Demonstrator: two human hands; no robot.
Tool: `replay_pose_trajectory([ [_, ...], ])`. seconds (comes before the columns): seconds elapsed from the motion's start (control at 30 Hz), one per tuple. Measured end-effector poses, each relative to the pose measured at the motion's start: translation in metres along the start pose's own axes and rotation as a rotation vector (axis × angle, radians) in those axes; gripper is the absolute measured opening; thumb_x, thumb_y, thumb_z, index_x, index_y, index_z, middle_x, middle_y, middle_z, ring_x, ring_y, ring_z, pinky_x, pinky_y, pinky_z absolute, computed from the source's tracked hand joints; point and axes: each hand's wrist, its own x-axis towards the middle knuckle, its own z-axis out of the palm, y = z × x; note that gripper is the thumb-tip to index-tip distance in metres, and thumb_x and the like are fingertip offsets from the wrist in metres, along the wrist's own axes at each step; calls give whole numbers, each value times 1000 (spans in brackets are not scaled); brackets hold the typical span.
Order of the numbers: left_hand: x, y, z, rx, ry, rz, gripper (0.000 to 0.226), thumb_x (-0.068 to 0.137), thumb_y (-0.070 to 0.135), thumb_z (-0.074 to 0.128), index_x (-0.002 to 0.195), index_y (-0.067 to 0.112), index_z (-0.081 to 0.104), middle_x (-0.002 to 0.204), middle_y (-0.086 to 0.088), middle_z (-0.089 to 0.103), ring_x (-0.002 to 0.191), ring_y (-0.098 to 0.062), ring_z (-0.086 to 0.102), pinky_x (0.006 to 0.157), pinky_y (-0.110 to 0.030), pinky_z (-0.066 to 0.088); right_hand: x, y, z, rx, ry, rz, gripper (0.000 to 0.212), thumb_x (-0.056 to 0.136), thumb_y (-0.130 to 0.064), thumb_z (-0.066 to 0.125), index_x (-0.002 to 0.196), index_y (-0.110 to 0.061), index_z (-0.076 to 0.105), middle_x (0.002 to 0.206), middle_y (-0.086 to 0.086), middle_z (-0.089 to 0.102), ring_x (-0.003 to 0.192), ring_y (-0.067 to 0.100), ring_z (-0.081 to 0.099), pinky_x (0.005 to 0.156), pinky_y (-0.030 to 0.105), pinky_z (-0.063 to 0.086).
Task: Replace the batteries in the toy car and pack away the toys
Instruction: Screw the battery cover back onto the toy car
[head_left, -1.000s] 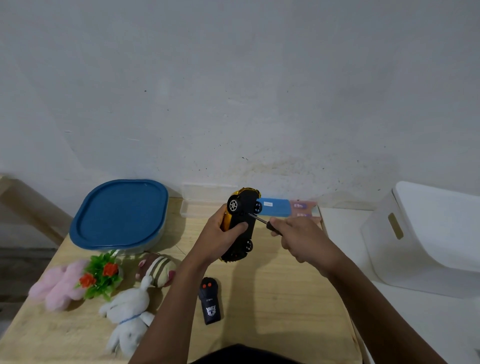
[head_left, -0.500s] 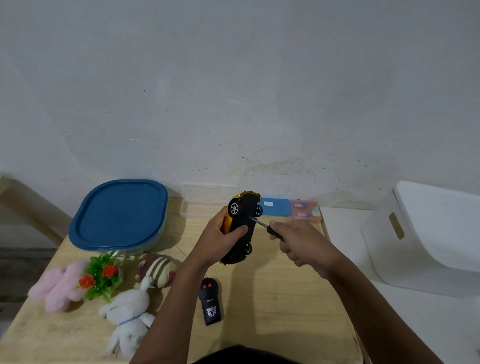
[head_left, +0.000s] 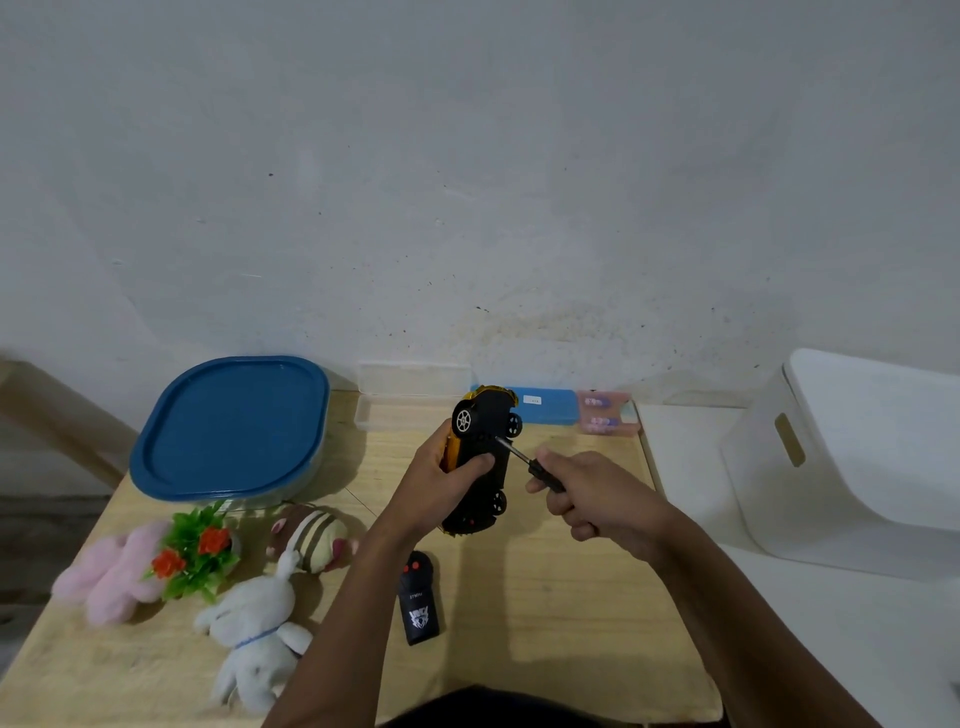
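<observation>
Fingers of the left hand (head_left: 436, 483) curl round the car (head_left: 480, 462), a yellow plastic shell held above the pale wooden table (head_left: 545, 623) with its flat black underside and spoked wheels facing the camera. The right hand (head_left: 587, 493) grips the black handle of a thin screwdriver (head_left: 519, 457), whose metal tip meets that underside between the upper wheels. On the table lie a slim black remote (head_left: 418, 603), a fluffy white plush (head_left: 254, 639), a pink plush (head_left: 111, 571), a striped plush (head_left: 311, 535) and a rounded blue-lidded tub (head_left: 228, 426).
</observation>
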Motion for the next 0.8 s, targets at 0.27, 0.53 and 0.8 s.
replay_pose_trajectory([
  [0.27,6,-17,12,-168,7,-248,28,84,26,55,110,33,60,110,-7,68,104,-26,64,92,-45,51,15,25,-7,-45,46,-110,40,96,-53,45,80,-17,51,56,-6,39,47,8,29,47,23,25],
  [0.53,18,-61,44,451,45,-362,58,85,52,60,129,18,42,114,-8,53,103,-24,57,86,-35,47,17,53,-32,25,188,-176,30,95,-44,55,80,-18,54,55,-9,41,46,6,34,44,20,29],
  [0.8,15,-89,91,946,129,-445,75,81,54,62,135,15,29,125,-12,38,116,-31,47,86,-45,47,19,55,-52,-7,218,-190,28,96,-41,55,79,-18,51,59,-5,40,46,5,33,46,21,29],
])
